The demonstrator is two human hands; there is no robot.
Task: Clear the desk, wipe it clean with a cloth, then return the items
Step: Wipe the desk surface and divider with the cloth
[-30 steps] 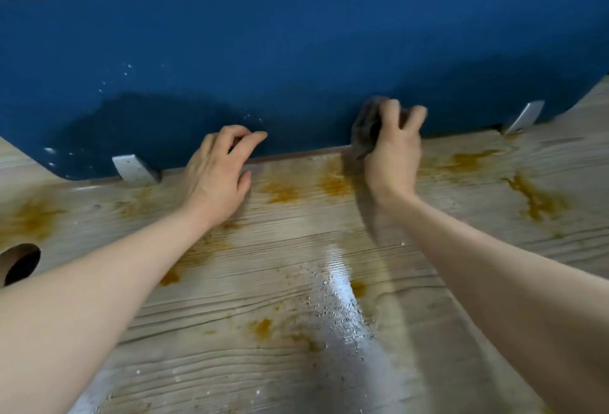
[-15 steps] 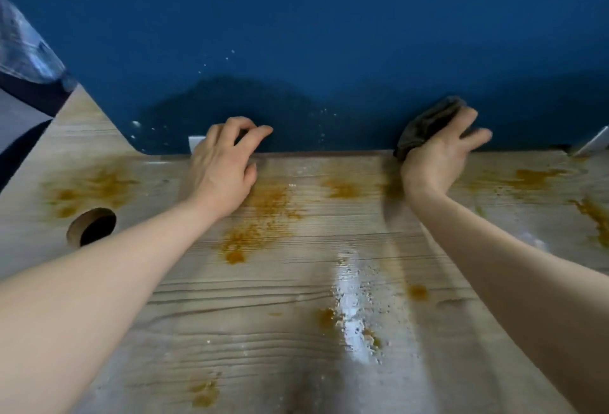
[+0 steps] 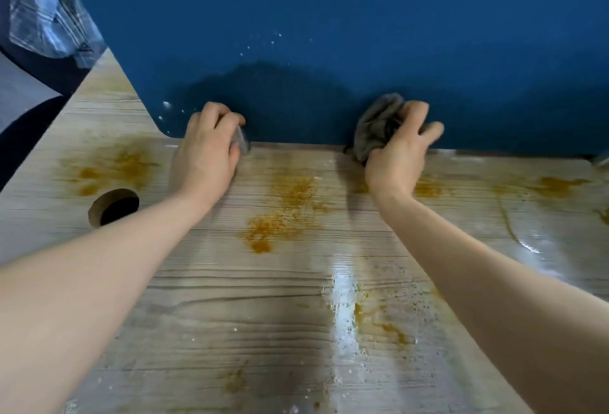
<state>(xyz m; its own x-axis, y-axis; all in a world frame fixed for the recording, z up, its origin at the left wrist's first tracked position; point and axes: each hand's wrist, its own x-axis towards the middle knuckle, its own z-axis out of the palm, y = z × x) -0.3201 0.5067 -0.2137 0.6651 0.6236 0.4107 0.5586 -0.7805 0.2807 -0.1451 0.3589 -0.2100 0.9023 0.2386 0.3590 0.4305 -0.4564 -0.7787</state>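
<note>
Right hand (image 3: 400, 153): fingers are curled round a bunched grey cloth (image 3: 379, 128); the wad is pressed against the foot of the blue partition (image 3: 362, 34), where panel and desk meet.
Left hand (image 3: 207, 150): laid on the desk (image 3: 214, 298) well to the left of the cloth, apparently as a brace; fingers are bent over a small metal bracket (image 3: 243, 143), and whether it is gripped cannot be told.
Cloth: soft, crumpled, folds projecting beyond the knuckles.
Desk: pale wood-grain laminate, wet and glossy nearer the body than the grip.
Stains (image 3: 283, 212): orange, powdery blotches, lying between the two hands and outward of each.
Cable hole (image 3: 113, 206): round, left of the bracing hand.
Step judged: wiping, unfinished.
</note>
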